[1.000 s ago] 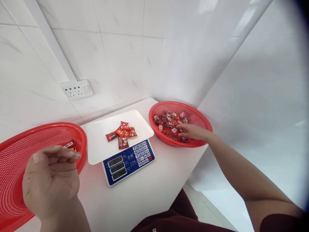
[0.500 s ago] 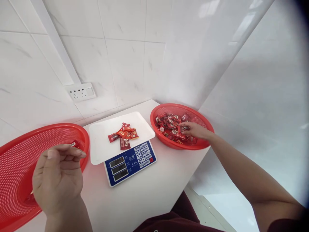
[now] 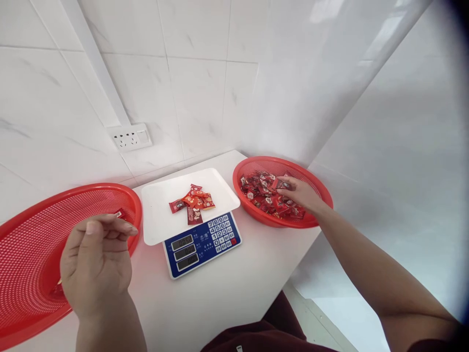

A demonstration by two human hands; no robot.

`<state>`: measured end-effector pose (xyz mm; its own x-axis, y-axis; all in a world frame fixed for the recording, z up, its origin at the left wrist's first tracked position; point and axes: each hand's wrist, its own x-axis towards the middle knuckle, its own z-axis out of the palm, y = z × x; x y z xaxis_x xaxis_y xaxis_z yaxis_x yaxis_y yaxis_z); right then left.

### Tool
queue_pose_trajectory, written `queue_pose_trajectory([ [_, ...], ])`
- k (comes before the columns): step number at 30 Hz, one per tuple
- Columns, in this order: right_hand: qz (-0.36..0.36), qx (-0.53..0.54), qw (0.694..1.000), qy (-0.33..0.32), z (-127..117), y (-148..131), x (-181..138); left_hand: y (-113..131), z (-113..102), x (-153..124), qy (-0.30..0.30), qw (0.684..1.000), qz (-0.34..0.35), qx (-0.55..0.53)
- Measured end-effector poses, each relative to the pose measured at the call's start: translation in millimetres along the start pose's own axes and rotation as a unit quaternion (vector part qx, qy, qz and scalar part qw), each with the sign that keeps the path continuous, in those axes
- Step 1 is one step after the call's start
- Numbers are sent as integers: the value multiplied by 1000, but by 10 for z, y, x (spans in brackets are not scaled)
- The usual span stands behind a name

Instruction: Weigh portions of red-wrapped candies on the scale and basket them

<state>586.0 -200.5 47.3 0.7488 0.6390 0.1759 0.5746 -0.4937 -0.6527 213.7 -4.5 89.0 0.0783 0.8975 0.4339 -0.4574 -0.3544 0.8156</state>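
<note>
My right hand [image 3: 301, 192] is inside the right red basket [image 3: 245, 208], its thumb and fingers closed on a small red wrapped packet [image 3: 281, 185]. Many similar red packets [image 3: 271, 201] lie beneath it. My left hand [image 3: 97, 261] hovers in front of the left red basket [image 3: 134, 205], palm inward. Its fingers are loosely curled together and I see nothing in them. Between the baskets stands a digital scale [image 3: 203, 247] with a white pan [image 3: 157, 210]. Several red and orange packets [image 3: 196, 200] lie in a small heap on the pan.
The white table [image 3: 234, 274] ends at a right-hand edge above the floor. A tiled wall [image 3: 198, 102] with a power socket [image 3: 130, 138] rises behind. A smooth white panel [image 3: 384, 171] stands to the right. Inside the left basket a few packets [image 3: 56, 288] show.
The view has shifted slightly, so the scale and baskets appear further right. My right hand has lifted a little with a red packet between its fingers. My left hand keeps its curled pose.
</note>
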Motion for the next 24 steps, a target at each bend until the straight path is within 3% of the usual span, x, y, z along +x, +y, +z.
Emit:
queue_pose_trajectory([
  [6,18,-11,1000,-10,24,-120,-74,-14,19,-12,-25,1000,-2,-17],
  [11,-6,24,999,25,264,-429,-218,-18,31,-39,-44,999,-22,-23],
  [18,-171,44,980,-90,1019,-1125,-365,40,36,-82,-68,997,-21,-16],
  [21,-224,36,971,-75,1215,-1284,-342,56,23,-90,-64,998,-16,-18],
  [24,-241,44,968,-43,1231,-1272,-379,57,0,-82,-60,998,-11,-20],
])
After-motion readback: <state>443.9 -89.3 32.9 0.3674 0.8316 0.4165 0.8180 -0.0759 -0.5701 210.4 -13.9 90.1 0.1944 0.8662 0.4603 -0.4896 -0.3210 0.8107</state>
